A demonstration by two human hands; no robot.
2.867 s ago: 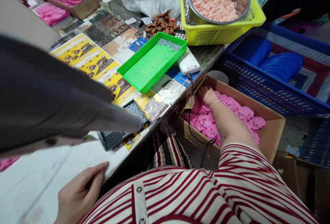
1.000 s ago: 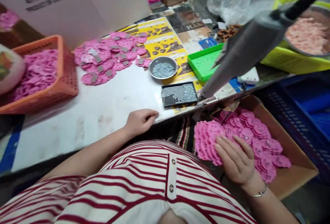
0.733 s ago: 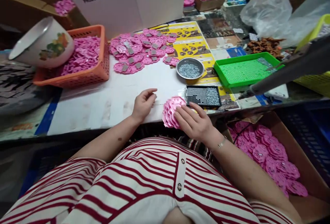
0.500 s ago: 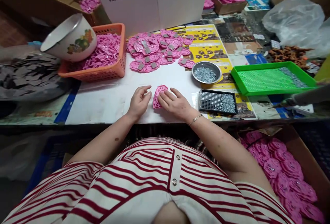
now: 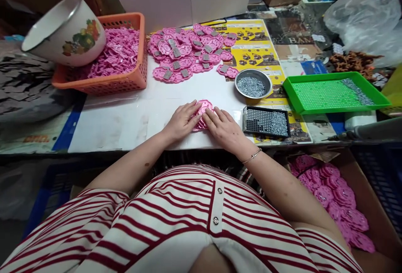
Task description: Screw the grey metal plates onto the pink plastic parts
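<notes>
A small stack of flower-edged pink plastic parts sits on the white sheet in front of me. My left hand holds its left side, thumb and fingers over the edge. From the right, my right hand grips the same stack with its fingers on top; its thumb is hidden. Beyond my hands lies a heap of similar pink parts, many with a grey rectangular piece on them. To the right stand a metal bowl of small silvery pieces and a black perforated tray partly filled with them.
An orange basket of small pink pieces stands at the left, a white enamel pot tilted on it. A green tray lies at the right. Below the table's right side is a cardboard box with many pink parts.
My left hand has moved right and come onto the stack, which it was apart from before. The stack now lies flatter and slightly further right. The view has shifted a little.
</notes>
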